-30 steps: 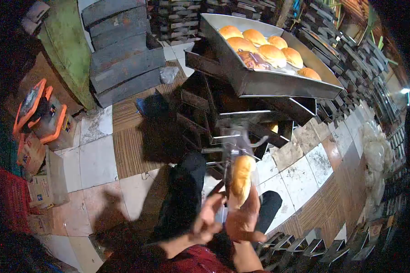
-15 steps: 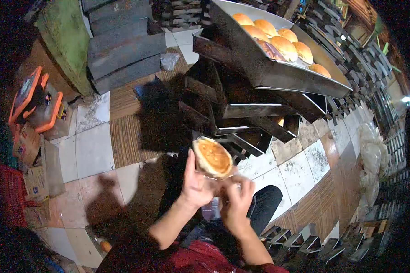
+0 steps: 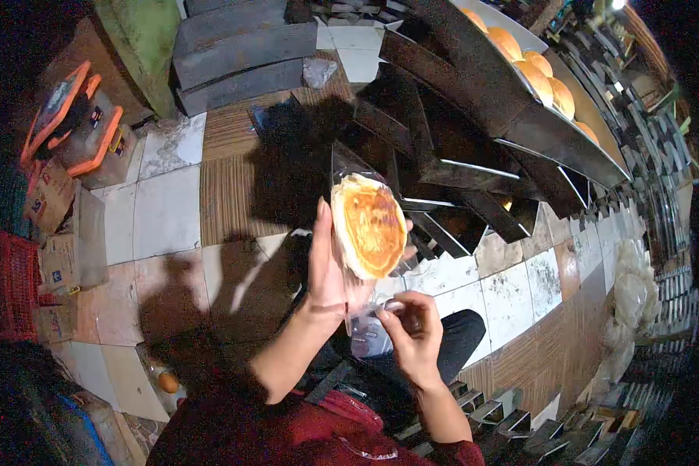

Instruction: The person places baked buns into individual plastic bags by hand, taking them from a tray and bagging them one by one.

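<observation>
A round, golden-brown bread lies in a clear plastic bag, its browned face toward me. My left hand holds it from below and the left side, with some fingers hidden behind it. Below the bread, my right hand pinches the loose end of the clear plastic between thumb and fingers. A printed purple-grey patch shows under the plastic near my lap.
A metal tray with several buns tops a stack of dark trays at the upper right. Orange-lidded boxes stand left. Crumpled plastic lies on the right.
The bread has come closer and turned more upright, with its bag now plainly visible. My right hand has moved down and away from the bread. The tray stack sits further right in view.
</observation>
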Action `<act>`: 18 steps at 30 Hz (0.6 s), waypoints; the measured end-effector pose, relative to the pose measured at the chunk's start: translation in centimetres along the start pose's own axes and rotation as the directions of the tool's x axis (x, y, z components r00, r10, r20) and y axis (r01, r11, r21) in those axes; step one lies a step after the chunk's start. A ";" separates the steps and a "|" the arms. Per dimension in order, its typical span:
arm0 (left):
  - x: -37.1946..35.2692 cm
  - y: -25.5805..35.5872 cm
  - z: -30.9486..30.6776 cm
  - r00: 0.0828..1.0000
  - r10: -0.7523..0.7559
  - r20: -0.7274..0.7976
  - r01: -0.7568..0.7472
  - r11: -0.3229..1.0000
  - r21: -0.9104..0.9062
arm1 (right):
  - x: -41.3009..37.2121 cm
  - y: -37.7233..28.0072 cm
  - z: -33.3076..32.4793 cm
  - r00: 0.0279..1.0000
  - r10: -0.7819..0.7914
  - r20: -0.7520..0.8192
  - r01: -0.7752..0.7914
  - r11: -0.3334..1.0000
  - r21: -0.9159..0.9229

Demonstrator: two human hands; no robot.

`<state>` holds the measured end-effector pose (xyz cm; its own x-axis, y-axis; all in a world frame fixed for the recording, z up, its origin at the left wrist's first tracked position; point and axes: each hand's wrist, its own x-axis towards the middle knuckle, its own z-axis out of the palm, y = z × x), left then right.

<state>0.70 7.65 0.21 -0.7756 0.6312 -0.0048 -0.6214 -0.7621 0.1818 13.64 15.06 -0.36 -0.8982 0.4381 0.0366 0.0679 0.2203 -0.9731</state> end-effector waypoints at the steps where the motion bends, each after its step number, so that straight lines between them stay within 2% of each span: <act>1: -0.3 0.0 -0.1 1.000 -0.023 -0.010 0.023 1.000 0.001 | 0.2 -0.4 0.1 0.982 -0.182 -0.046 0.170 0.967 -0.192; 2: -0.7 -0.1 0.0 1.000 -0.024 -0.011 0.024 1.000 -0.001 | 0.7 0.1 -0.2 0.929 -0.366 0.054 0.358 0.853 -0.379; 4: -1.0 -0.3 0.4 0.996 -0.085 -0.003 0.085 0.994 -0.064 | 0.2 0.1 -0.4 0.975 -0.140 0.170 0.213 0.794 -0.569; 5: -0.6 -0.5 -0.6 0.992 -0.116 -0.040 0.116 0.993 -0.007 | -0.1 -1.6 -0.6 0.952 0.043 0.301 0.121 0.855 -0.504; 6: 0.0 -0.4 -1.5 0.993 -0.112 -0.035 0.112 0.994 -0.003 | -0.7 -1.1 -1.3 0.740 -0.133 0.660 0.329 0.926 -0.183; 7: 0.6 0.0 -2.2 0.998 -0.028 -0.050 0.028 1.000 0.004 | -1.4 -2.4 -1.5 0.252 -0.080 0.964 0.102 0.993 0.056; 8: 1.0 0.4 -2.5 0.996 0.053 -0.065 -0.053 0.999 0.014 | -2.0 -3.1 -2.0 0.255 -0.084 0.963 0.101 0.993 0.059; 9: 1.1 0.9 -2.4 0.985 0.106 -0.136 -0.097 0.993 0.070 | -2.3 -3.5 -2.6 0.260 -0.102 0.960 0.170 0.984 0.059; 10: 0.8 1.0 -2.0 0.985 0.110 -0.136 -0.106 0.994 0.036 | -2.3 -3.7 -3.2 0.261 -0.117 0.958 0.234 0.971 0.055; 11: 0.2 0.6 -1.4 0.983 0.105 -0.153 -0.099 0.994 0.042 | -1.9 -3.4 -3.5 0.709 -0.097 0.699 0.238 0.965 -0.108; 12: -0.4 0.1 -0.6 0.981 0.096 -0.170 -0.089 0.995 0.048 | -1.1 -2.9 -3.6 0.965 -0.094 0.244 0.157 0.955 -0.252; 13: -0.9 -0.4 -0.6 0.994 0.062 -0.093 -0.068 0.996 -0.053 | 0.0 -2.5 -3.7 0.981 0.036 0.193 -0.031 0.999 -0.031; 14: -1.4 -0.9 0.0 0.994 0.044 -0.098 -0.054 0.993 -0.102 | 0.9 -1.9 -3.8 0.971 0.168 0.170 -0.201 0.960 0.198; 15: -1.5 -1.2 0.4 0.992 0.070 -0.105 -0.078 0.994 -0.076 | 1.0 -0.8 -3.4 0.965 0.183 0.189 -0.231 0.933 0.275; 16: -1.6 -1.4 0.6 0.989 0.097 -0.115 -0.103 0.993 -0.049 | 0.8 -0.1 -2.9 0.965 0.207 0.163 -0.250 0.918 0.308; 18: -1.6 -1.1 0.7 0.988 0.100 -0.115 -0.104 0.994 -0.029 | 0.3 -0.4 -2.0 0.989 0.114 0.099 -0.128 0.980 0.155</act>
<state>2.67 7.59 0.74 -0.8414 0.5312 -0.0993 -0.5404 -0.8274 0.1529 14.21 16.88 0.53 -0.9232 0.3719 -0.0968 0.1140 0.0243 -0.9932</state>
